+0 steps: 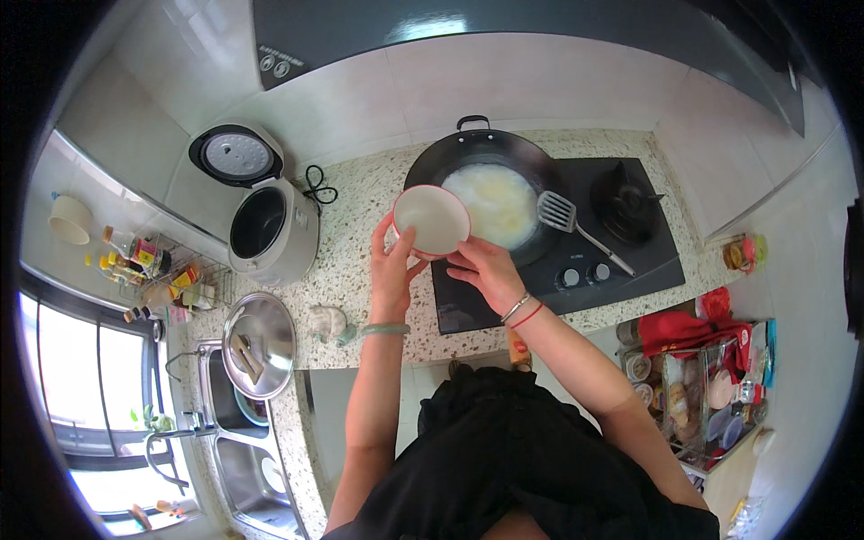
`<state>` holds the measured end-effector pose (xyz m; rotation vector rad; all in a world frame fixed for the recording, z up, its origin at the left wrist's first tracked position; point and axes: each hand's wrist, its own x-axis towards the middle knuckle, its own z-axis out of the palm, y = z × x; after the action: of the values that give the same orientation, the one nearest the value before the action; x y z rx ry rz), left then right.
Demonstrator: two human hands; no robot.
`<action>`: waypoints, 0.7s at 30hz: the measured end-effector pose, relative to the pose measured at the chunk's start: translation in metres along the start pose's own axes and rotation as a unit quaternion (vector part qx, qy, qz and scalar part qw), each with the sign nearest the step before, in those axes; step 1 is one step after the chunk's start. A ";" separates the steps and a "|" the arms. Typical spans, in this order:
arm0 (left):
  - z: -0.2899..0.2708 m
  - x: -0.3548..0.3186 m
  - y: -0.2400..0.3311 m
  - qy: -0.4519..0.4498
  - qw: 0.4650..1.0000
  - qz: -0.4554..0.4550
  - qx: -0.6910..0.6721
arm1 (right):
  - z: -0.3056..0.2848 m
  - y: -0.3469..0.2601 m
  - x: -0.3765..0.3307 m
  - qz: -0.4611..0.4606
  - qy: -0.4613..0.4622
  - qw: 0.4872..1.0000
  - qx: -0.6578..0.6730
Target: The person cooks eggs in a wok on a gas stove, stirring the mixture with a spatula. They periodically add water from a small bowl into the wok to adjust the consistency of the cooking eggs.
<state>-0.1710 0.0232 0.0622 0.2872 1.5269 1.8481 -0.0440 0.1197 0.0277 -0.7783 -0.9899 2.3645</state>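
While I am scanning from the left side of the counter, I am passing the open rice cooker (270,225) and the steel lid (259,345) resting over the sink (236,459), both well apart from the hands. My left hand (393,265) is curling around the near left rim of the white bowl with a red rim (433,220), thumb up against its side. My right hand (487,268) is closing on the bowl's lower right edge, so both hands are gripping it together. The bowl is hanging tilted, its mouth facing toward me, just at the left edge of the black wok (490,193), overlapping the wok's rim. The pale liquid (493,202) is lying to the right of the bowl, on the right hand's side. A slotted spatula (576,227) is leaning on the wok's right rim. The bowl is hiding the fingertips behind it, and I cannot tell whether anything is left inside it.
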 end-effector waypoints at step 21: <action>0.044 0.052 -0.040 0.008 0.978 0.155 0.139 | -0.027 -0.003 0.025 0.050 0.009 0.971 0.233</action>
<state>-0.1676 0.0922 0.0235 0.6745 1.8372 1.8668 -0.0442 0.1495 0.0067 -0.6726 -0.3618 2.5248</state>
